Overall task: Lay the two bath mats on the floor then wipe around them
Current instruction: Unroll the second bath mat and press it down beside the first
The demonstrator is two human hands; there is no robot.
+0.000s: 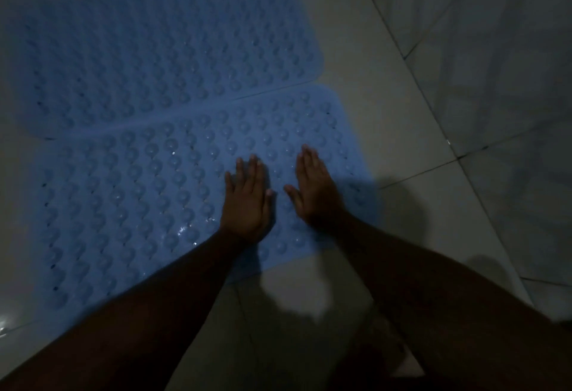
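I saw left hand [247, 202] and right hand [315, 192] flat, fingers straight, on the near mat [139, 198]; the blurred far mat [148, 50] touched its twelve-o'clock edge, floor [387, 112] at three.

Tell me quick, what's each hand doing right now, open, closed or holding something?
Left hand: open, fingers straight, flat on the near blue mat.
Right hand: open, fingers straight, on the same mat, holding nothing.

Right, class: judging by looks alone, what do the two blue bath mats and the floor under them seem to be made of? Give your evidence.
Near mat and far mat: probably soft rubber or PVC, slightly glossy; moulded rows of round cups, small holes, glints. Floor: likely glazed ceramic tile, pale; straight dark grout lines, faint sheen.
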